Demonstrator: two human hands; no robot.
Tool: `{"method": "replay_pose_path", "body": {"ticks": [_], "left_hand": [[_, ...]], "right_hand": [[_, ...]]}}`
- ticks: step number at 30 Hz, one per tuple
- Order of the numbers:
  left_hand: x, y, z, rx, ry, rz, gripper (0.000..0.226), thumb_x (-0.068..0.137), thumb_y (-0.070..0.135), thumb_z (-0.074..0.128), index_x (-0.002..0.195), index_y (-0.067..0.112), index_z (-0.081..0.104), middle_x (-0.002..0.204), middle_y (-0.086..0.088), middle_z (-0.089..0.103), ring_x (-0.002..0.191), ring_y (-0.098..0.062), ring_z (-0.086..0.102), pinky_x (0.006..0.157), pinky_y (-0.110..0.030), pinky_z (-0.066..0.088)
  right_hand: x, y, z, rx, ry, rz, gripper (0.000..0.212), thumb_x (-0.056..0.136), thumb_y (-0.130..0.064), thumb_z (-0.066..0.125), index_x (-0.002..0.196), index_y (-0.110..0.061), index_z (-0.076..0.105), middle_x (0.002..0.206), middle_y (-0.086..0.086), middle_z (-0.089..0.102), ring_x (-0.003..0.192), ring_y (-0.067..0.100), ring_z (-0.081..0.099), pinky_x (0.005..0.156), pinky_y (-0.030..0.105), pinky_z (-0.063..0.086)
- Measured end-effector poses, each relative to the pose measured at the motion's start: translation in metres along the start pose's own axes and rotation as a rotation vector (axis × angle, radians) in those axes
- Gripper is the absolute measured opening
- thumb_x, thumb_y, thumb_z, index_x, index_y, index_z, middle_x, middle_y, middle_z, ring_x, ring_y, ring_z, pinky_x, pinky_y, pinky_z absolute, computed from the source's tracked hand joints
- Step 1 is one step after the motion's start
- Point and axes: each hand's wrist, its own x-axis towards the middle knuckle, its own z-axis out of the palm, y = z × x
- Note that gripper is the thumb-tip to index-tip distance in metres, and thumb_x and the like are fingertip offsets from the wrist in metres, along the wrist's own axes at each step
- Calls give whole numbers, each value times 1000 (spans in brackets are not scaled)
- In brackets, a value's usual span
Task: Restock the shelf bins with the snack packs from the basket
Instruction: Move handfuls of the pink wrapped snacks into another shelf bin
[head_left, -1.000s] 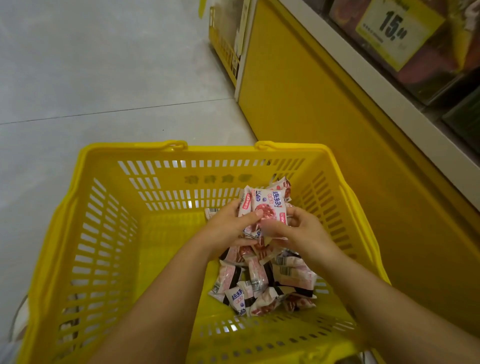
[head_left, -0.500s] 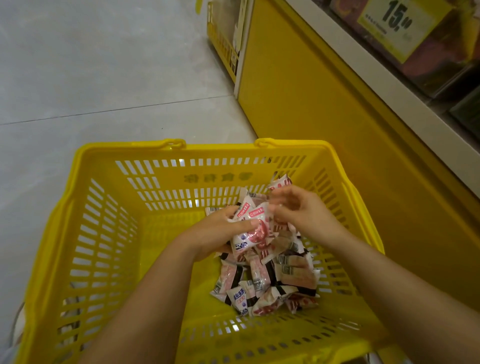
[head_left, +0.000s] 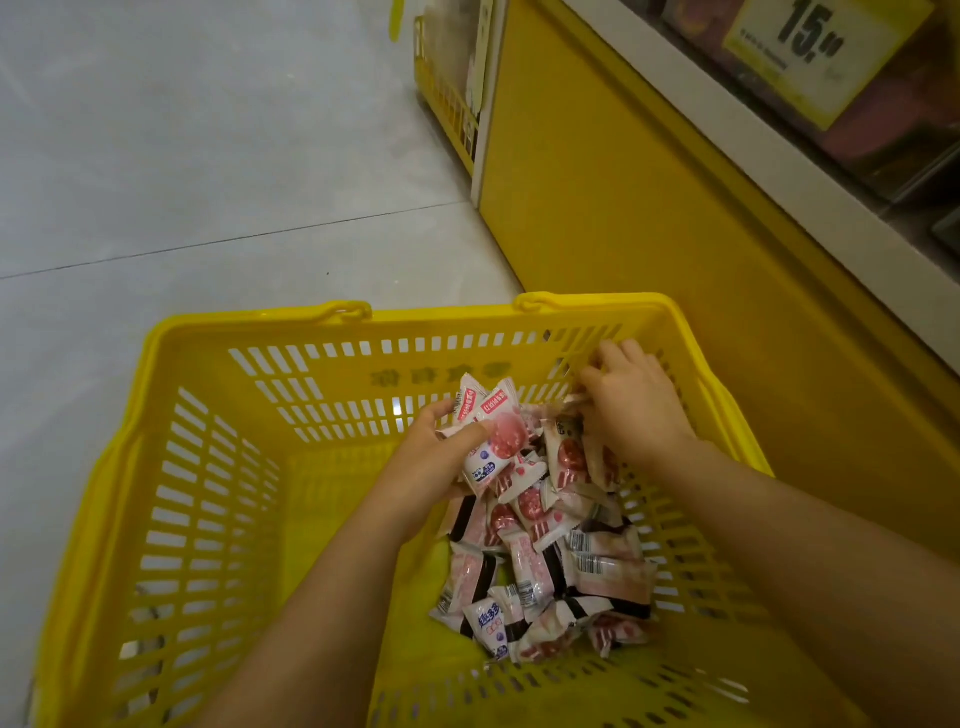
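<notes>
A yellow plastic basket (head_left: 208, 509) stands on the floor below me. Several pink-and-white snack packs (head_left: 550, 566) lie heaped along its right side. My left hand (head_left: 431, 467) grips a bunch of packs (head_left: 493, 436), thumb pressed on the top one, just above the heap. My right hand (head_left: 634, 405) reaches down into the far right corner of the basket, fingers curled onto packs there; whether it holds one is hidden.
A yellow shelf base (head_left: 649, 208) rises right beside the basket. Above it runs a white shelf edge (head_left: 779, 171) with a yellow price tag (head_left: 826, 52). Another yellow rack (head_left: 447, 98) stands farther along. Grey floor tiles (head_left: 182, 182) lie to the left.
My right hand has left the packs held by my left hand and moved right and back toward the basket's far corner. My left hand keeps its bunch, shifted slightly left.
</notes>
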Motion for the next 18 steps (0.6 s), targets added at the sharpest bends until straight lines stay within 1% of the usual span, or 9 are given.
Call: {"method": "replay_pose_path", "body": {"ticks": [2, 4, 6, 8, 10, 12, 14, 16, 18], "left_hand": [[-3, 6, 4, -26, 26, 35, 44, 89, 27, 66, 126, 27, 41, 96, -3, 69, 69, -11, 72, 52, -27, 56], [-9, 15, 11, -42, 33, 78, 43, 89, 26, 66, 125, 27, 42, 96, -5, 70, 72, -15, 73, 56, -34, 59], [-18, 24, 20, -39, 21, 144, 43, 90, 29, 65, 127, 30, 44, 96, -2, 70, 75, -16, 73, 62, -38, 61], [-31, 35, 32, -26, -6, 227, 44, 90, 39, 63, 130, 35, 45, 100, 4, 68, 81, -15, 73, 66, -36, 61], [-52, 51, 48, -9, -59, 301, 48, 85, 54, 59, 130, 43, 46, 115, 0, 65, 97, -19, 70, 79, -42, 59], [-77, 71, 66, 17, -124, 372, 54, 76, 65, 51, 128, 50, 48, 120, -4, 65, 104, -21, 66, 86, -49, 56], [-104, 91, 81, 1, -185, 438, 49, 75, 66, 43, 121, 52, 54, 99, 4, 73, 87, -17, 70, 74, -43, 60], [-132, 110, 93, -1, -252, 473, 37, 78, 67, 35, 105, 59, 60, 85, 10, 73, 74, -13, 70, 66, -38, 58], [-159, 124, 100, -21, -337, 485, 38, 79, 72, 33, 96, 58, 64, 85, 10, 74, 77, -12, 71, 68, -37, 56]], "right_hand": [[-11, 6, -23, 185, 99, 32, 15, 92, -23, 57, 105, -18, 61, 107, 1, 59, 102, 22, 49, 80, 34, 39], [-25, 14, -53, 492, 216, 129, 5, 93, -22, 58, 90, -19, 57, 81, -8, 57, 77, 14, 53, 64, 29, 34], [-39, 20, -88, 751, 241, 204, 11, 95, -19, 56, 84, -18, 53, 69, -12, 52, 60, 4, 49, 56, 23, 30], [-53, 20, -123, 1115, 152, 246, 10, 96, -10, 52, 89, -13, 58, 73, -1, 59, 59, 4, 55, 59, 16, 41], [-67, 18, -152, 1331, 52, 240, 12, 95, -3, 50, 91, -8, 61, 81, 11, 60, 70, 14, 57, 68, 26, 45], [-83, 14, -174, 1365, 19, 218, 15, 96, -3, 50, 86, -10, 61, 82, 13, 59, 74, 20, 53, 70, 33, 43], [-99, 12, -192, 1376, 71, 224, 13, 96, -4, 50, 88, -4, 61, 83, 16, 58, 74, 22, 52, 70, 35, 43], [-115, 14, -210, 1381, 184, 262, 12, 96, -5, 51, 93, 0, 62, 82, 15, 59, 70, 19, 53, 66, 31, 45], [-131, 17, -229, 1372, 301, 288, 12, 95, -8, 54, 89, -9, 64, 78, 8, 62, 66, 11, 55, 62, 26, 46]]}}
